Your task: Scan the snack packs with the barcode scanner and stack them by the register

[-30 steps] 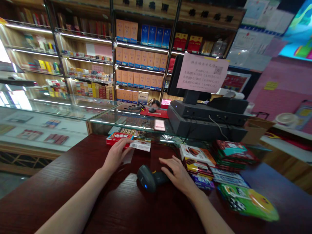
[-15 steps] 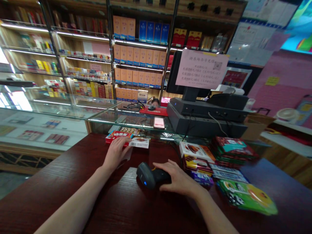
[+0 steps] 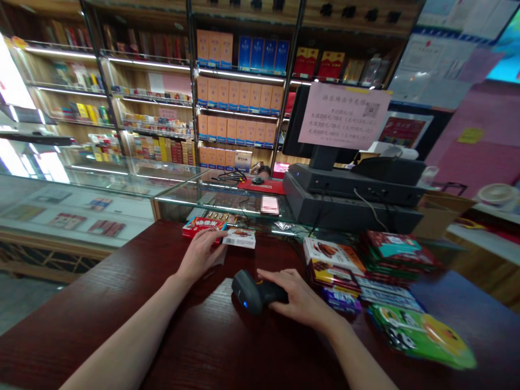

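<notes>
My left hand [image 3: 203, 252] is at the far side of the dark wooden counter, fingers over the left end of a small white box [image 3: 242, 239] with a barcode on its side. Its thumb is bent in at the near side, and the exact grip is partly hidden. A red snack box [image 3: 199, 226] lies just behind these fingers. In the middle of the counter, my right hand [image 3: 298, 298] closes round the handle of a black barcode scanner [image 3: 248, 293]. The scanner's head points left and shows a blue light.
On the right lie a white-and-orange box [image 3: 331, 254], a yellow-and-brown box [image 3: 335, 277], a purple pack [image 3: 342, 300], a stack of dark red packs [image 3: 400, 254] and a green bag [image 3: 422, 333]. Behind them stands a cash register [image 3: 349, 197], beside a glass display case [image 3: 190, 194].
My right thumb has moved in against the scanner's handle. The view has shifted slightly left. My left hand and the boxes keep their places relative to each other.
</notes>
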{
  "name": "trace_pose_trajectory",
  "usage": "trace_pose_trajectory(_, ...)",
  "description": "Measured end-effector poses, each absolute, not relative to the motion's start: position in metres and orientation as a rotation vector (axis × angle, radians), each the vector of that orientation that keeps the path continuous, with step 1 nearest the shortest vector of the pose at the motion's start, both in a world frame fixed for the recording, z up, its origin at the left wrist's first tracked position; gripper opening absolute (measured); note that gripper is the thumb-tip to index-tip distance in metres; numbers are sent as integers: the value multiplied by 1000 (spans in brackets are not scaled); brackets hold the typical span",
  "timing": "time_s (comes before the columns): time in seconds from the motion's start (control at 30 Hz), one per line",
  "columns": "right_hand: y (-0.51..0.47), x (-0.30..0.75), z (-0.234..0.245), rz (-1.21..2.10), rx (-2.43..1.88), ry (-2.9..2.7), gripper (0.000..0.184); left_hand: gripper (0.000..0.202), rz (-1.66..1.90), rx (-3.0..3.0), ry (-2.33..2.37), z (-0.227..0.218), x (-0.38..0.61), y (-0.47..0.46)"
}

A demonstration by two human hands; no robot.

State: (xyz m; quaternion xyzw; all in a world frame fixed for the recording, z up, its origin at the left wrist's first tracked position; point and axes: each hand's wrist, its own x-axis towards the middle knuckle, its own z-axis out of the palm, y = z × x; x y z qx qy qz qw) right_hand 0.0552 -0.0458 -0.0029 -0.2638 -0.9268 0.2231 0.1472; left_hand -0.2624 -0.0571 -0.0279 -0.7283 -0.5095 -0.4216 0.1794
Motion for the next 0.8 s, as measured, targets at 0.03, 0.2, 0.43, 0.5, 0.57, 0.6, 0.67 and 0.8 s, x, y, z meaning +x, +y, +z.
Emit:
trace_pose_trajectory(0.03, -46, 56, -3, 628, -759, -2661, 69, 24, -1180, -2068, -1445, -27, -263, -58)
trace_pose_trajectory(0.2, -45, 63, 2, 608, -812, -2603, 71, 23, -1129, -2136, -1465, -23, -266, -62)
trace_pose_trajectory(0.43, -47, 73, 15, 700, -899, -2493, 69, 24, -1099, -2158, -1499, -22, -267, -63)
trace_pose_trajectory(0.5, -47, 73, 16, 722, -910, -2487, 67, 24, -1094, -2171, -1498, -22, -266, -63)
trace_pose_trajectory(0.57, -48, 73, 15, 730, -899, -2487, 69, 22, -1095, -2176, -1492, -22, -265, -64)
trace_pose_trajectory(0.6, -48, 72, 14, 730, -888, -2488, 69, 22, -1098, -2175, -1490, -22, -265, -64)
trace_pose_trajectory(0.67, -48, 71, 14, 726, -876, -2487, 69, 21, -1105, -2173, -1484, -22, -265, -64)
trace_pose_trajectory(0.8, -48, 72, 14, 727, -886, -2472, 66, 21, -1127, -2169, -1476, -21, -264, -64)
